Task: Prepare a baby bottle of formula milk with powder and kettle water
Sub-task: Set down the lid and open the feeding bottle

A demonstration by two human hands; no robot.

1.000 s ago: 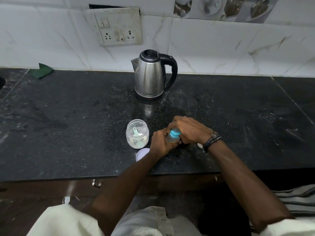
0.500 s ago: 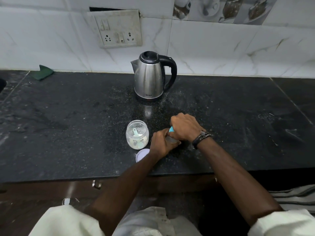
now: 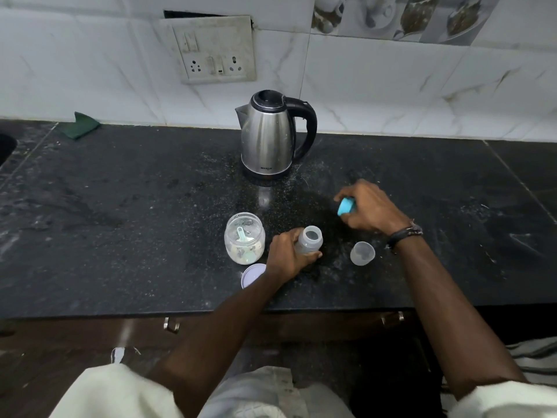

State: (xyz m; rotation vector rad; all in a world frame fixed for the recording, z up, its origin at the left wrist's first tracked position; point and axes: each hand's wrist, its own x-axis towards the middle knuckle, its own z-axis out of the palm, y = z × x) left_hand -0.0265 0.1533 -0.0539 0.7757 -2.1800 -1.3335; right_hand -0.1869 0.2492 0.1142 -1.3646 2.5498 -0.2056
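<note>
A clear baby bottle (image 3: 309,239) stands open-mouthed on the black counter (image 3: 120,221), and my left hand (image 3: 289,257) grips its body. My right hand (image 3: 369,208) holds the blue screw ring with the teat (image 3: 345,206) just above the counter, to the right of the bottle. A clear cap (image 3: 362,253) lies mouth-up to the bottle's right. To the bottle's left is an open jar of formula powder (image 3: 244,238) with a green scoop inside, its lilac lid (image 3: 252,275) lying in front. The steel kettle (image 3: 268,137) stands at the back.
A wall socket plate (image 3: 215,49) hangs above the kettle. A green cloth (image 3: 82,125) lies at the back left by the tiled wall. Spilled powder speckles the counter around the kettle and bottle. The counter's front edge runs just behind my forearms, with drawer handles below.
My right hand has taken the blue teat ring off the bottle and carried it right and back. The bottle's mouth and the clear cap have come into sight. My left hand stays on the bottle.
</note>
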